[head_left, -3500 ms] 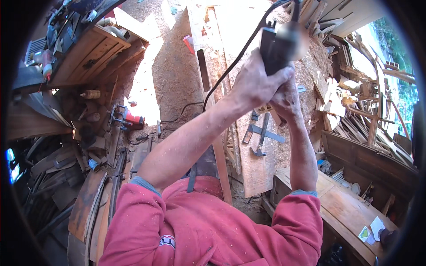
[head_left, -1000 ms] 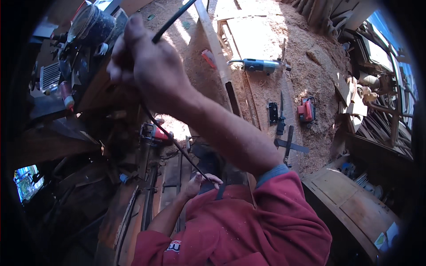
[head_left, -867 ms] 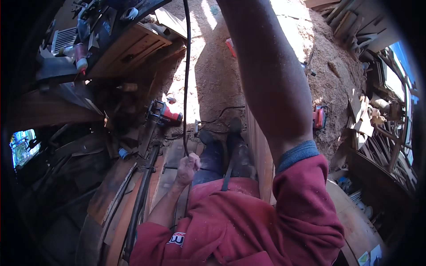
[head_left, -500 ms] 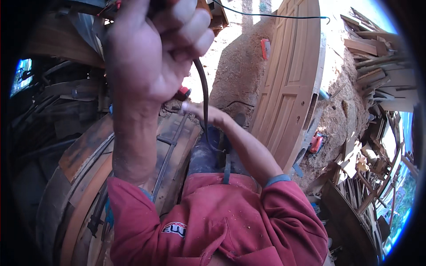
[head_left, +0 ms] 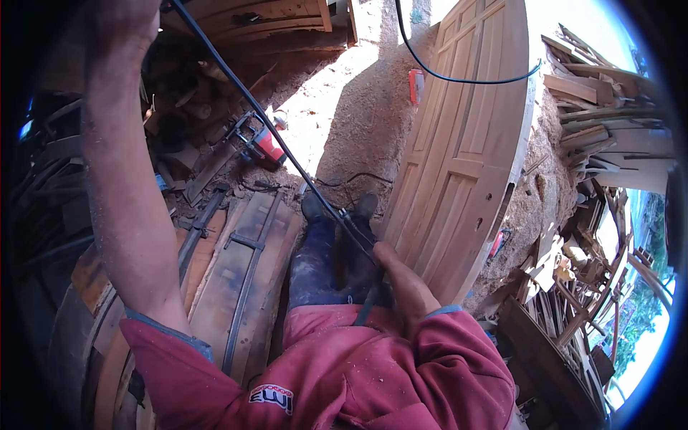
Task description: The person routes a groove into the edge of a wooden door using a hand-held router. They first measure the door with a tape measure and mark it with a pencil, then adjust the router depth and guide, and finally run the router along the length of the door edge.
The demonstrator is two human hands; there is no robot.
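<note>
At the upper left edge my left hand is raised and cut off by the frame, so its fingers are hidden. A long dark cord comes down from beside it, stretched nearly straight towards my legs. My right hand is closed on the lower end of this cord, in front of my thighs. Small pale or metallic parts show on the cord just above that hand. Beyond my feet, a red power tool with a metal base, which looks like a router, lies on the ground.
A wooden panel door leans along my right. Left of my legs lie boards with metal bar clamps on them. Scrap wood is piled at far right. Another dark cable hangs over the door. A red object lies beside it.
My left hand has moved up and left, almost out of view. My right hand has come back towards my body and grips the cord. The cord, curved before, is now nearly straight.
</note>
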